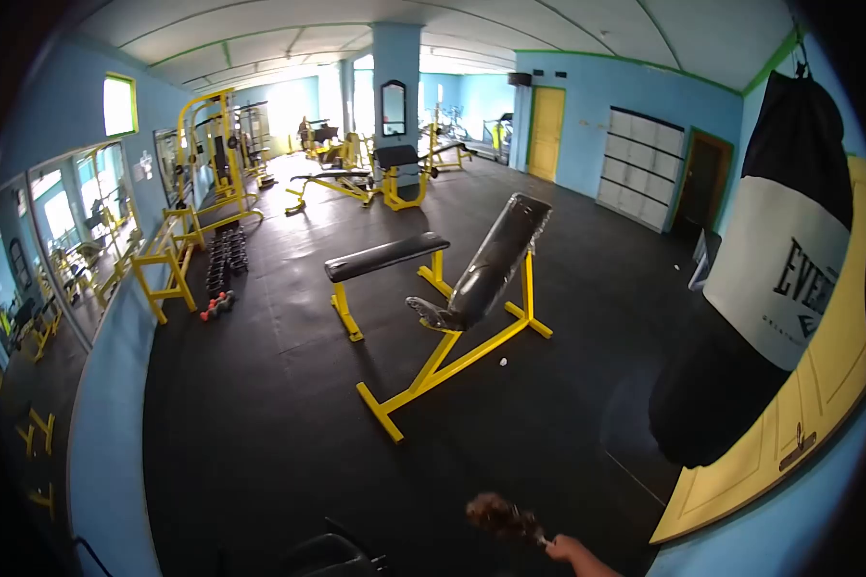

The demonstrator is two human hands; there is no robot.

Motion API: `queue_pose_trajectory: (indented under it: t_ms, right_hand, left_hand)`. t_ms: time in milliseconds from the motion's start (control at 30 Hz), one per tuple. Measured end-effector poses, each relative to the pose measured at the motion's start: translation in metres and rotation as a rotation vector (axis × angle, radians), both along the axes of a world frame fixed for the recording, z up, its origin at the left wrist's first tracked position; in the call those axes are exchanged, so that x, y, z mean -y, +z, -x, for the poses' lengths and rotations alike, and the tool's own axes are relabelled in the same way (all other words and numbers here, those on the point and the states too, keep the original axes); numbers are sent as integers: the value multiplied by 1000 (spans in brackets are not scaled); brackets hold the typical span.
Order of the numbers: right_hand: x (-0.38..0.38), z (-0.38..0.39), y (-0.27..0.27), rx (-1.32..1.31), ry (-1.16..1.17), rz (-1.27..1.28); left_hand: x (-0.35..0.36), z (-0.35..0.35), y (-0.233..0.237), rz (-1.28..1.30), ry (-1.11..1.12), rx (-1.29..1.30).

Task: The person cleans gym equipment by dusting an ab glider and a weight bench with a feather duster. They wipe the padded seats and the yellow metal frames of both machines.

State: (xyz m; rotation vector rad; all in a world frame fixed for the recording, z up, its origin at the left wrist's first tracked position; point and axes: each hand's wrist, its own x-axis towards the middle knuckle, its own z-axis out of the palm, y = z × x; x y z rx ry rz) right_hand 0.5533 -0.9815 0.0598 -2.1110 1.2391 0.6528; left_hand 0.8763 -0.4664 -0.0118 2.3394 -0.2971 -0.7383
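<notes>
At the bottom edge, right of centre, my right hand (565, 549) is closed around the thin handle of a feather duster (502, 517). Its brown, fluffy head points left, over the dark floor. My left hand is out of view. To the left of the duster, a black object with a curved edge (329, 556) is cut off by the frame's bottom. Farther ahead stands an inclined bench (498, 264) with a black padded seat and back on a yellow frame.
A flat bench (387, 256) stands behind the inclined one. The punching bag (779, 260) hangs at right before a yellow door (741, 462). Dumbbells (226, 260) line the left side near a mirrored wall (77, 240). A small white piece (503, 363) lies on the floor.
</notes>
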Motion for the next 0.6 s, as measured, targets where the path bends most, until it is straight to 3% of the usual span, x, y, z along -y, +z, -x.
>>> queue_pose_trajectory:
  t_ms: [33,67,233,300,400,467,500,600]
  right_hand:
    - [1,-18,21,127,-93,102]
    - [4,-46,70,94,-176,-13]
    - [65,-114,68,68,-285,-79]
    - [90,-138,52,5,-331,-94]
    - [122,-170,20,51,-327,11]
    - [134,-190,7,121,-316,78]
    - [142,-201,3,180,-309,144]
    - [187,-235,-13,103,-374,17]
  left_hand:
    - [23,-28,11,144,116,-151]
    - [41,-66,19,128,77,-130]
    - [175,-199,95,182,56,-89]
    - [212,-233,98,239,80,-105]
    - [262,-279,103,84,54,-95]
    - [274,-295,88,-73,5,-130]
    - [278,-296,66,-35,14,-155]
    - [281,-296,46,-154,-43,-163]
